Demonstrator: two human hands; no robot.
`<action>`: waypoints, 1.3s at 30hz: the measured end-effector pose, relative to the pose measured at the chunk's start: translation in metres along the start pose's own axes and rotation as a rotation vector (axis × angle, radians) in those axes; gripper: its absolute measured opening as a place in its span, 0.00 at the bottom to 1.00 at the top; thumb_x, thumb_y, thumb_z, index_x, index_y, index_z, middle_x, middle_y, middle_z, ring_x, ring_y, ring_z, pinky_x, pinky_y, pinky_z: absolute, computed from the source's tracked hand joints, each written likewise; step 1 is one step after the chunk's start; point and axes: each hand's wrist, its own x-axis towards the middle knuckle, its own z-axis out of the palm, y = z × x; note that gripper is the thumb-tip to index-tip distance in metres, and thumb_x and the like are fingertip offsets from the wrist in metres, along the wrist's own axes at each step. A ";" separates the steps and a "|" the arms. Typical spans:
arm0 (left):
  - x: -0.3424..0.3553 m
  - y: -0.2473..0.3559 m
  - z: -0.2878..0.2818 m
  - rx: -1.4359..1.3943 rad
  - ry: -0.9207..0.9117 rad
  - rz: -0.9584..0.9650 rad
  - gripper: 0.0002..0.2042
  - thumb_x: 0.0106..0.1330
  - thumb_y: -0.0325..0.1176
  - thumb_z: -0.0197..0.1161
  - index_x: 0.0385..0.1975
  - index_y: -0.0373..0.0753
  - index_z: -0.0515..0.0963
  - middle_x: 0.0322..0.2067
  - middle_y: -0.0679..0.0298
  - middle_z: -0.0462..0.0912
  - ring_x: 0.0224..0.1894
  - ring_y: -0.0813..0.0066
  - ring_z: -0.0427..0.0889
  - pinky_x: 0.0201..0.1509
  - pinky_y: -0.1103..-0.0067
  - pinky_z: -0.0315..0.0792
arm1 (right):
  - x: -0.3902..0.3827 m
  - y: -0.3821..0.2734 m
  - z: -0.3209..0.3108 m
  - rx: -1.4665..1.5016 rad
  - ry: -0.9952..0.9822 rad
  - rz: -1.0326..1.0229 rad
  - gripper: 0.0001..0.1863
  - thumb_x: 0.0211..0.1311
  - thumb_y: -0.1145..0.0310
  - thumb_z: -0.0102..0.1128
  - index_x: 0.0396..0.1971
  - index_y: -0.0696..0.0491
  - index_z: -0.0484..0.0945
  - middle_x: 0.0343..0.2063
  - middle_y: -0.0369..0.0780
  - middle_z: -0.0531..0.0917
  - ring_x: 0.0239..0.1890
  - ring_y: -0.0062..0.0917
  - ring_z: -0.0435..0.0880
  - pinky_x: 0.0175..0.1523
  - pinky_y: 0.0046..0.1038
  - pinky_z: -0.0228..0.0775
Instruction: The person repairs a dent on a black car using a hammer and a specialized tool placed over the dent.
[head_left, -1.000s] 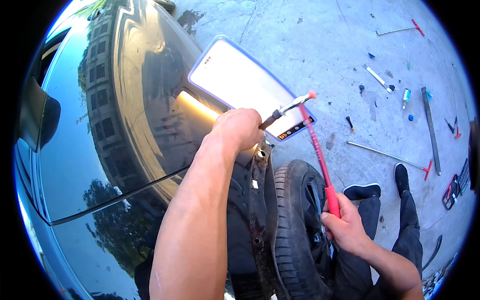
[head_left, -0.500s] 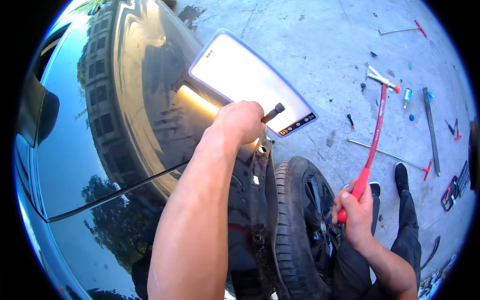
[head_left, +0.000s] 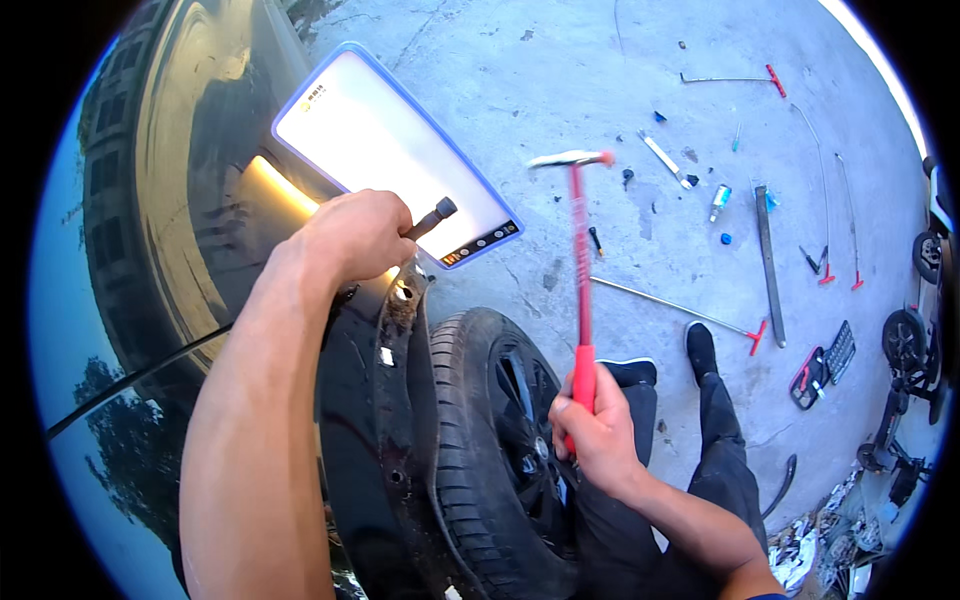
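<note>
My left hand (head_left: 362, 232) is closed around a short dark rod with a black capped end (head_left: 436, 216), held at the edge of the dark car panel (head_left: 225, 150). The rod's lower end is hidden by my hand. In my right hand (head_left: 603, 428), the fingers wrap the red grip of a hammer (head_left: 583, 300). Its pale head with an orange-red tip is raised, apart from the rod and slightly blurred. Just behind my left hand stands a bright light panel with a blue rim (head_left: 395, 145), its glow reflected in the paint.
A black-rimmed car wheel (head_left: 470, 430) sits below the bare panel edge. On the concrete lie a red-handled T-bar (head_left: 680, 308), a flat dark bar (head_left: 769, 265), a small bottle (head_left: 720, 203) and a black-and-red tool case (head_left: 808, 378). A scooter-like vehicle (head_left: 905, 345) stands far right.
The hammer has swung leftward, its head now closer to my left hand. My left hand keeps its place at the panel edge with the rod. The whole view has shifted to the right.
</note>
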 end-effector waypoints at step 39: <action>-0.080 -0.005 -0.012 -0.221 -0.020 0.028 0.16 0.67 0.37 0.51 0.50 0.41 0.76 0.45 0.57 0.81 0.50 0.61 0.79 0.53 0.66 0.71 | -0.082 0.019 -0.027 -0.208 0.134 0.108 0.16 0.65 0.72 0.49 0.51 0.58 0.66 0.18 0.34 0.71 0.10 0.16 0.67 0.16 0.19 0.60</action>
